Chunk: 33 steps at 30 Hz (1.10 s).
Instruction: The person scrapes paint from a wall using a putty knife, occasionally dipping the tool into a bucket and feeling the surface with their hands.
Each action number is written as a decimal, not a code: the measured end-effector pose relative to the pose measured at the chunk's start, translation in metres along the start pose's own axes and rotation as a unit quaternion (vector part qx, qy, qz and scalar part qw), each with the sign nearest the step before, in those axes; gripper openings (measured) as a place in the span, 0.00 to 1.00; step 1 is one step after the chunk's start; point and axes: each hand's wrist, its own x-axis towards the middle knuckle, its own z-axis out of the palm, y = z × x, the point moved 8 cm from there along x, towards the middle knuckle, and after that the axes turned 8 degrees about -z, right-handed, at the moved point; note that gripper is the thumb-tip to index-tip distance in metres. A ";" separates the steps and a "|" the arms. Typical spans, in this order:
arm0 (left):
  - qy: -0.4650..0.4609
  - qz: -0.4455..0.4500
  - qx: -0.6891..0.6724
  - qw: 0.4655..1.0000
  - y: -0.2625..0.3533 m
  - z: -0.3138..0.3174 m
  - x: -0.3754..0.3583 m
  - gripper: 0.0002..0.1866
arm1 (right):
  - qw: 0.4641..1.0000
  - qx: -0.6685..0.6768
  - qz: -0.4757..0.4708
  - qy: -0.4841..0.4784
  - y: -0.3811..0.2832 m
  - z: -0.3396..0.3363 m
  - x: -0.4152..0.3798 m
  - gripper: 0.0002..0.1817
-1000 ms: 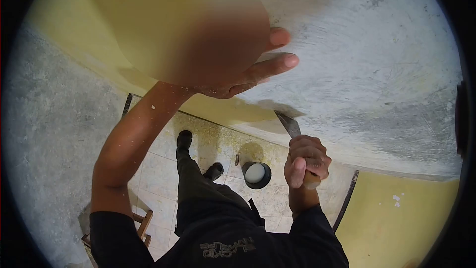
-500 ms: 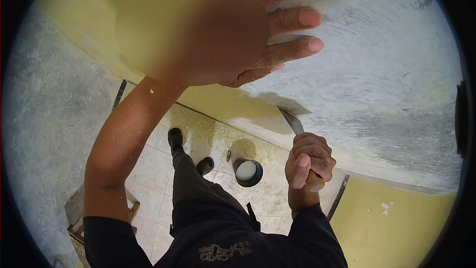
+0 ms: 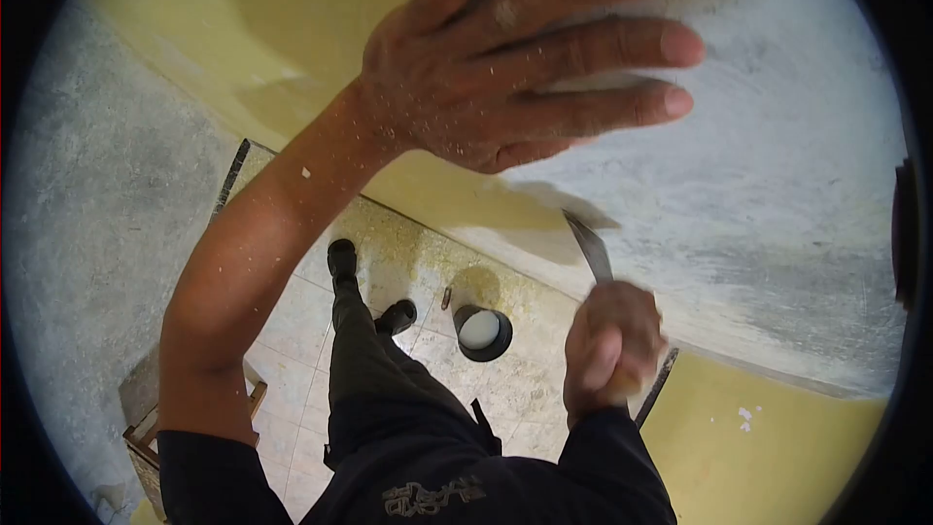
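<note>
My left hand (image 3: 544, 58) is raised across the upper part of the view, fingers spread in front of the wall (image 3: 777, 185), with pale specks on its skin and forearm. Nothing is in it. Lower on the right, my right hand (image 3: 614, 342) is wrapped around the wooden handle of a scraper (image 3: 591, 245). Its narrow metal blade points up toward the wall, the tip at the border between yellow paint and the whitish-grey scraped surface. The right hand is slightly blurred.
On the tiled floor (image 3: 301, 350) stands a black bucket (image 3: 503, 342) with something white inside, near my dark shoes (image 3: 397, 317). A small brownish object (image 3: 446, 298) lies beside it. A wooden stool (image 3: 136, 442) is at lower left. Yellowish dust covers floor by the wall.
My left hand has shifted right and come fully into sight. My right hand, with the scraper, has moved slightly right and down.
</note>
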 end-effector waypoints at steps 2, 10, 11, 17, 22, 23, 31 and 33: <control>0.002 -0.028 -0.015 0.999 0.000 0.000 0.000 0.18 | 0.997 -0.055 0.035 -0.045 0.003 0.006 -0.001 0.18; -0.024 -0.020 -0.030 0.999 -0.005 -0.002 0.005 0.16 | 0.994 0.107 -0.015 -0.029 -0.007 0.002 -0.004 0.18; 0.001 0.006 -0.030 1.000 -0.003 -0.004 0.004 0.16 | 0.993 0.109 -0.014 -0.030 -0.002 0.007 -0.002 0.18; -0.025 -0.025 -0.077 0.996 -0.004 -0.005 0.005 0.15 | 0.994 0.101 -0.037 -0.008 -0.020 0.003 0.009 0.16; -0.059 -0.043 -0.100 0.992 -0.002 -0.003 0.003 0.15 | 0.991 0.128 -0.029 -0.023 -0.023 -0.011 0.024 0.11; -0.048 -0.024 -0.096 0.994 -0.003 -0.004 0.002 0.15 | 0.991 0.131 -0.033 -0.024 -0.017 -0.006 0.026 0.11; -0.127 0.047 -0.042 0.990 -0.003 -0.006 0.005 0.32 | 0.993 0.006 -0.079 0.090 0.002 0.020 -0.002 0.14; -0.116 0.041 -0.049 0.991 0.000 -0.009 0.007 0.33 | 0.988 0.140 -0.021 0.054 0.014 0.047 0.000 0.11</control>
